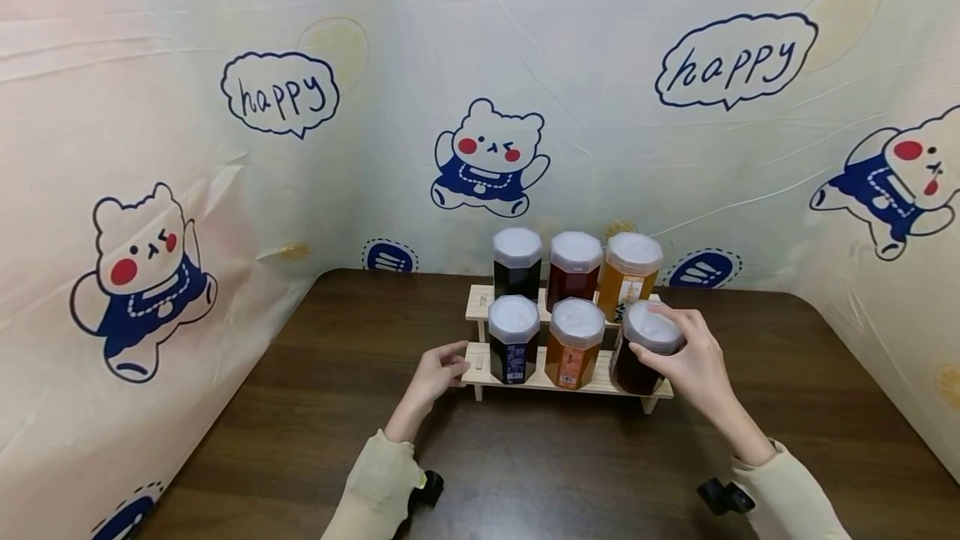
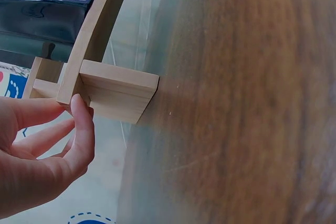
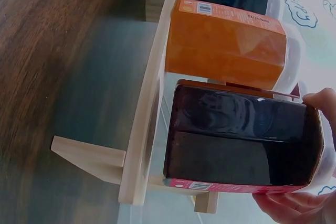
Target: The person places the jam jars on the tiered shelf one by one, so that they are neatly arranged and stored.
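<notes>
A two-tier wooden rack (image 1: 480, 363) carries jars with white lids, three on each step. My left hand (image 1: 437, 373) pinches the left end of its lower step between thumb and fingers, as the left wrist view shows. My right hand (image 1: 693, 357) grips the lid of a dark jar (image 3: 241, 135) with a pink label edge, at the right end of that step. The jar leans a little, its base at the step. Beside it stands an orange jar (image 1: 572, 357), then a dark jar with a blue label (image 1: 514, 352).
On the upper step stand a dark jar (image 1: 517, 273), a deep red jar (image 1: 573, 282) and an amber jar (image 1: 628, 282). The rack sits on a brown wooden table (image 1: 337, 357), with a printed bear curtain (image 1: 390, 148) behind and at both sides.
</notes>
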